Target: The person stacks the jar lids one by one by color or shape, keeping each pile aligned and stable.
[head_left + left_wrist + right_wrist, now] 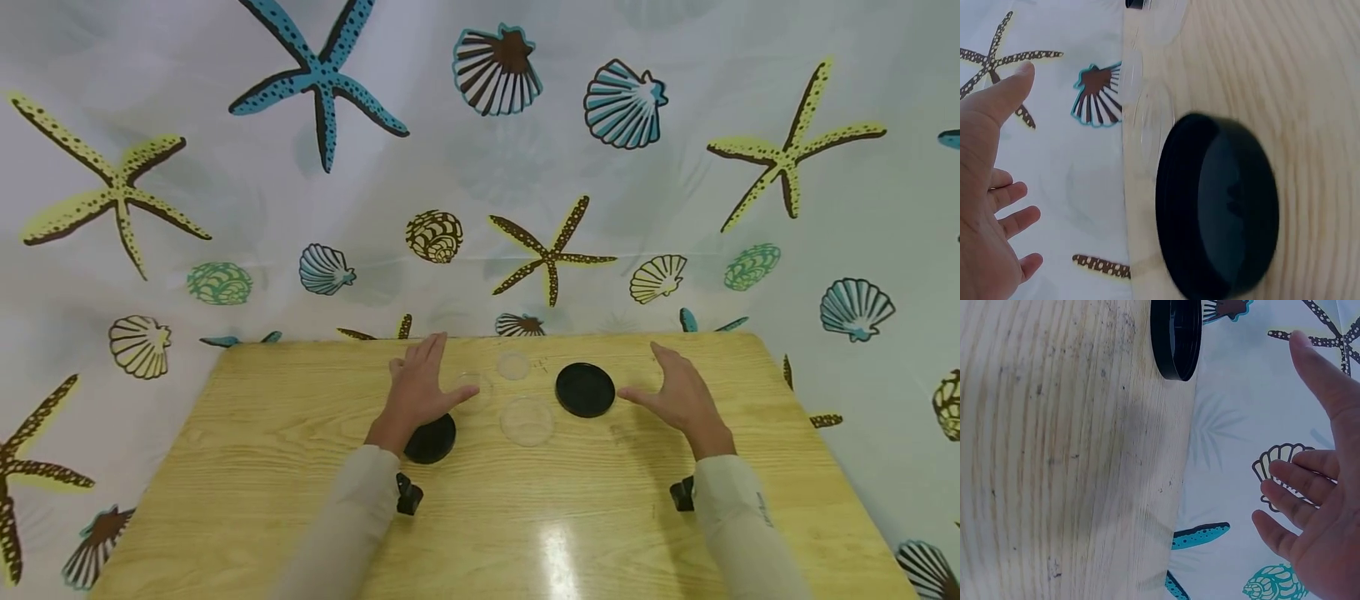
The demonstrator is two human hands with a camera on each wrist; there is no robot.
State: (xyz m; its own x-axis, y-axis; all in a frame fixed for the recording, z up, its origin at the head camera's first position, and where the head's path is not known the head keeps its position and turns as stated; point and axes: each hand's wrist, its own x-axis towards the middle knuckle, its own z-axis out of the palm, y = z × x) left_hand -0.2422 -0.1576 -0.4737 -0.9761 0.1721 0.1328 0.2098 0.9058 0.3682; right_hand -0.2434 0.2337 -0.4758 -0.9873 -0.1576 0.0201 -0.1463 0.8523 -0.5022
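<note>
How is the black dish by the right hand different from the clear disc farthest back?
The black dish looks dark and solid; the clear disc is see-through. The black dish is bigger, the clear disc smaller. Both are round and lie on the table.

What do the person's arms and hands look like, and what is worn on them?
The left sleeve and right sleeve are long and pale beige; the right has small dark lettering, too small to read. A small black block shows beside each sleeve. The left hand and right hand are gloveless.
</note>
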